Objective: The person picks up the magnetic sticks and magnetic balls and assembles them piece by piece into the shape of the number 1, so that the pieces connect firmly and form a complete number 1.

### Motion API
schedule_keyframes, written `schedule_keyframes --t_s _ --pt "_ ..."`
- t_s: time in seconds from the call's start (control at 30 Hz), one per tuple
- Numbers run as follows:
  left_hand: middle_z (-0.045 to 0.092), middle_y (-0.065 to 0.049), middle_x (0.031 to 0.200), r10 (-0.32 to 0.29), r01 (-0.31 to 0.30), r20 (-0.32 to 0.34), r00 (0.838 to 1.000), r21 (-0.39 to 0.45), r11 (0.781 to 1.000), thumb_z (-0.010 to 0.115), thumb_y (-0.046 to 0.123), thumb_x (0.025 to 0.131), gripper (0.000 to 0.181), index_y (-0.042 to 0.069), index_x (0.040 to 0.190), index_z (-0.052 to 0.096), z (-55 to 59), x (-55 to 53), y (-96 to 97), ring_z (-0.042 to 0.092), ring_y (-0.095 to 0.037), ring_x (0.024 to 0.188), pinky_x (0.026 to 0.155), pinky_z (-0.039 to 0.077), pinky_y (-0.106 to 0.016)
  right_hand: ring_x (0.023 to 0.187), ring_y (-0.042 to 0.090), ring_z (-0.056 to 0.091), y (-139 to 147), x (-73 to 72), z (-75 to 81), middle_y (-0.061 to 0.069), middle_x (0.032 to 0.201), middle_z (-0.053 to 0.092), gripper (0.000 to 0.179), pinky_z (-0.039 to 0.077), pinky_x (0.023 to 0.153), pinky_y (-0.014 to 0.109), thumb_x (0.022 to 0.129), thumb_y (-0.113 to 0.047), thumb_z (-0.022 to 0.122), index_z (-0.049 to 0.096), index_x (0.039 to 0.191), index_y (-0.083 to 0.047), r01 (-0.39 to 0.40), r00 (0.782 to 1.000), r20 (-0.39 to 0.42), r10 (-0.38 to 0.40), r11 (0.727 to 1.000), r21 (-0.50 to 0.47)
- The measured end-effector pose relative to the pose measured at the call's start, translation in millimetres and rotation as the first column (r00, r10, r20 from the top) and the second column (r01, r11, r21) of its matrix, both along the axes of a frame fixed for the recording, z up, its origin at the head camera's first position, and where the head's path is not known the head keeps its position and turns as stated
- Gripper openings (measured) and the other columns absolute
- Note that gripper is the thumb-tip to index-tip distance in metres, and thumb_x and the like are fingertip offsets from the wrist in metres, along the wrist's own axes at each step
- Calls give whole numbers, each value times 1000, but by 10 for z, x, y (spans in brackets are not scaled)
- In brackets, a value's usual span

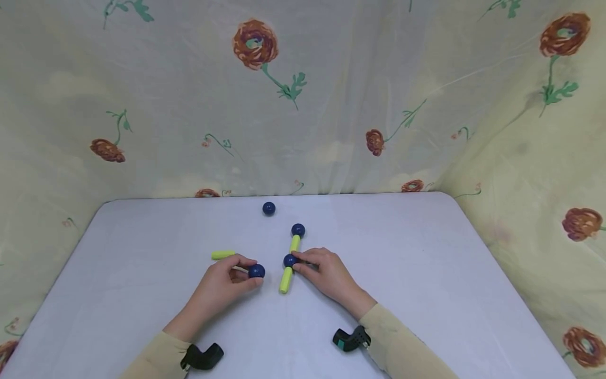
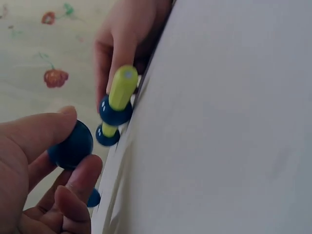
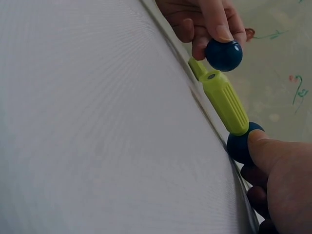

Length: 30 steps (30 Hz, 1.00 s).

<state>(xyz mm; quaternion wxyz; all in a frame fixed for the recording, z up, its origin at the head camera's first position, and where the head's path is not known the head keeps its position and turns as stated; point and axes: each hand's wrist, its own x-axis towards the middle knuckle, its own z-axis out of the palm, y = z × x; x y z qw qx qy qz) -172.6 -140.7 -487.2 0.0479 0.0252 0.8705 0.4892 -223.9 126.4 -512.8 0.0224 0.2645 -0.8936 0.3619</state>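
Note:
My left hand (image 1: 222, 284) pinches a dark blue ball (image 1: 256, 271) between thumb and fingers. To its right, my right hand (image 1: 331, 273) grips the middle blue ball (image 1: 290, 260) of a small chain. A yellow-green ribbed stick (image 1: 286, 280) joins that ball on the near side, its free end pointing toward me. On the far side another yellow-green stick (image 1: 295, 243) runs to a second ball (image 1: 298, 230). In the right wrist view, the left hand's ball (image 3: 224, 54) is close to the free end of the near stick (image 3: 225, 105).
A loose yellow-green stick (image 1: 222, 255) lies behind my left hand. One more blue ball (image 1: 269, 208) sits near the far edge of the white-covered table (image 1: 402, 237). Flowered cloth (image 1: 331, 105) hangs behind the table and at its sides.

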Motion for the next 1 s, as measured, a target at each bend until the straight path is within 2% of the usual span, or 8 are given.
schedule_keyframes --t_s 0.2,0.47,0.63,0.83,1.0 --pt "67 3 103 -38 38 -1 999 27 999 86 29 78 31 20 102 68 -79 116 94 67 -7 79 74 55 -31 105 5 59 -3 4 9 -11 111 70 34 49 90 31 94 -34 69 69 126 -23 5 1000 -4 -5 1000 1" --pt "68 1 102 -51 53 -39 998 29 998 88 26 76 30 18 98 68 -131 168 135 67 -6 76 69 54 -25 104 5 59 0 12 9 -11 111 70 33 49 89 31 94 -34 69 70 125 -23 -1 1000 -13 1 1000 -8" --pt "67 5 98 -77 76 -83 994 -14 997 88 30 75 31 20 95 68 -153 196 142 65 -4 74 68 54 -24 105 6 60 -2 17 6 -11 112 70 34 50 89 32 95 -36 67 69 126 -22 -16 1000 -27 16 1000 -9" --pt "65 13 89 -122 110 -158 980 -82 991 87 41 73 33 24 94 69 -181 223 158 60 -3 70 64 51 -25 105 6 60 0 13 2 -11 111 70 35 50 89 32 95 -36 67 69 127 -23 -15 999 -30 15 1000 -3" --pt "62 16 82 -139 120 -173 975 -120 986 86 47 72 35 26 93 70 -184 242 193 55 -4 65 59 48 -24 104 5 60 5 6 -7 -12 111 69 34 49 89 31 95 -36 68 69 127 -24 -7 1000 -26 8 1000 7"
